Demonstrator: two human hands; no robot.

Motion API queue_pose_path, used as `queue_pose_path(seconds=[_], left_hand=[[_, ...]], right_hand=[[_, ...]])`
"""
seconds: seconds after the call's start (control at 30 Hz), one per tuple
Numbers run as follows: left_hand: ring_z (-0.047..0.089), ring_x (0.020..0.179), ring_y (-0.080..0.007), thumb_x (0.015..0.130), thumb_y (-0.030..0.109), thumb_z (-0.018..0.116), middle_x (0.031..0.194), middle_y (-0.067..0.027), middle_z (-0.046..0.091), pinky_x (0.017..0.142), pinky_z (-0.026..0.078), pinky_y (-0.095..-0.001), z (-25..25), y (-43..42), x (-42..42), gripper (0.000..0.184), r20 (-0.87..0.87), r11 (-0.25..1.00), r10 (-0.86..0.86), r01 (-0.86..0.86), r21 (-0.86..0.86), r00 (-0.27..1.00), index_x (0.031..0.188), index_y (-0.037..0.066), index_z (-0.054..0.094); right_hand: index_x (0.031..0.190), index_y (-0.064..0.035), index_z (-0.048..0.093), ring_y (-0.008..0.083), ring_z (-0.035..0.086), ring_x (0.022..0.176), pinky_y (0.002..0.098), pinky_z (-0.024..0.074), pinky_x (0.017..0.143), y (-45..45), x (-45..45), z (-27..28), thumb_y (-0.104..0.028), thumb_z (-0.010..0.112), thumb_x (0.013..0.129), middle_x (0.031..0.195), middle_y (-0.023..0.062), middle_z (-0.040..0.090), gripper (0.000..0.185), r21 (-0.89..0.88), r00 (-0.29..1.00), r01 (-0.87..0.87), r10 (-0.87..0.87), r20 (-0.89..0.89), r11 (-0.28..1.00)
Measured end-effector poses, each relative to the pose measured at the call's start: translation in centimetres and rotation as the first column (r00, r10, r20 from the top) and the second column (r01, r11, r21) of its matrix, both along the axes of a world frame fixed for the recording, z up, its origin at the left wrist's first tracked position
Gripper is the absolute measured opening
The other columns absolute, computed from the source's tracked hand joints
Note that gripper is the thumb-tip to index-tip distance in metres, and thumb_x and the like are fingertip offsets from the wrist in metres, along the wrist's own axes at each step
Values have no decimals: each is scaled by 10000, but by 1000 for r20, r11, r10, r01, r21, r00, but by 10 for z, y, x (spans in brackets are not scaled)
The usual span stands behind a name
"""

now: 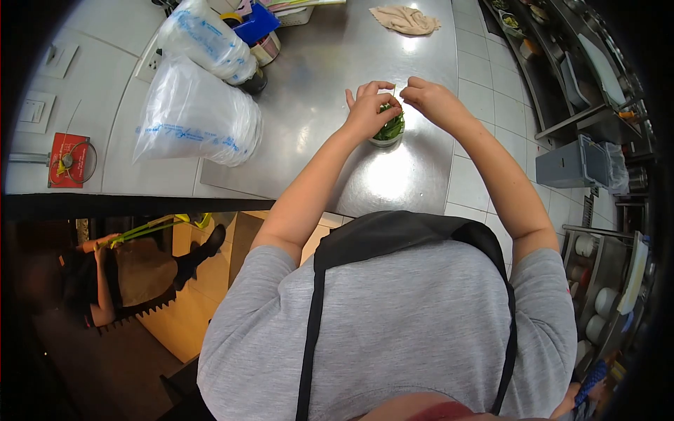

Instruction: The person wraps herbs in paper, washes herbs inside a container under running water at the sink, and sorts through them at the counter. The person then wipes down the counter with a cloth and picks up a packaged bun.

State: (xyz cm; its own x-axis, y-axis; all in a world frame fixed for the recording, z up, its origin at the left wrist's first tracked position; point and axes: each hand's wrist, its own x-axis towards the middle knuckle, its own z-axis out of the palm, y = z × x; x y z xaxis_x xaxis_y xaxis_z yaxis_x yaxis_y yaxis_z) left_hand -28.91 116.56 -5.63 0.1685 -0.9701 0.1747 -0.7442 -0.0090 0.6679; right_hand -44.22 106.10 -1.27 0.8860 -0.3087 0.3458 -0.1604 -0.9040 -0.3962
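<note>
A small clear container of green leaves [392, 129] stands on the steel table [309, 105]. Over its upper left side is my left hand [372, 111], its fingers partly spread and the fingertips at the leaves. My right hand [428, 103] is just to the right and above the container, with its fingers pinched together. What the right fingers hold, if anything, is too small to make out. The two hands are close together, with a narrow gap between their fingertips.
Plastic-wrapped stacks [200, 112] lie at the table's left, by a blue object [257, 24]. A beige cloth [405, 19] lies at the far end. Shelves and a grey bin [572, 163] stand right. Another person [98, 274] is at lower left, beyond the wall.
</note>
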Motion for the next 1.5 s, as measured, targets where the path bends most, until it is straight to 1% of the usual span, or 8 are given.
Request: queue_pose_path(seconds=[0.8,1.1,1.13,1.17,1.2,1.27,1.43,1.5], left_hand=[[323,1218,-281,788,336,614,1252,-14,451,1003,8,-612,-2,2,2,155,-68,999,-18,21,34,998,826,187,635],[307,1234,-276,795,318,602,1306,-7,398,1007,19,-587,-5,5,4,147,-106,999,-33,36,19,994,825,175,624],[307,1234,-276,795,318,602,1306,-7,398,1007,19,-587,-4,8,4,147,-107,999,-31,33,19,994,825,175,624],[302,1240,-278,790,315,610,1311,-11,397,1012,29,-577,-4,11,5,146,-134,999,-30,32,6,991,825,175,624],[296,1246,-281,785,313,618,1315,-15,396,1016,39,-567,-4,13,6,144,-162,999,-32,32,-5,986,824,174,625],[311,1244,-272,781,308,625,1309,-18,409,1024,54,-548,-6,18,9,142,-165,999,-41,39,-15,985,831,175,623],[380,1213,-230,771,274,643,1262,-15,469,1041,103,-486,-7,19,13,138,-237,998,-62,66,8,969,868,179,616],[422,1185,-208,781,232,626,1224,-9,508,1042,117,-474,-8,17,14,139,-274,997,-68,59,-42,959,901,170,592]], right_hand=[[826,-24,590,272,577,714,359,464,622,-2,-1,-9,-48,596,773,804,79,547,58,38,996,-76,78,-45,996],[845,-43,591,217,565,670,298,447,600,-3,8,-24,-87,592,780,751,69,511,78,241,964,-32,-34,263,970],[832,-43,584,179,555,653,270,431,586,-9,9,-32,-82,578,795,732,49,502,54,356,919,-12,-131,373,934],[859,-47,562,96,474,583,220,382,537,-9,5,-21,-85,548,827,756,18,518,52,797,929,55,-325,180,601],[859,-47,562,96,474,583,220,382,537,-16,2,-25,-85,548,827,756,18,518,52,797,929,56,-324,180,601],[892,-52,520,55,375,517,198,324,490,-28,-5,-31,-104,525,844,773,8,518,70,952,836,-306,-482,264,-10],[870,-64,482,40,311,486,198,277,441,-27,-4,-36,-132,478,857,709,-2,455,69,949,838,-273,-522,156,-155],[912,-60,492,40,305,486,190,272,434,-28,1,-34,-190,509,864,718,1,462,139,998,936,-61,-346,63,16]])
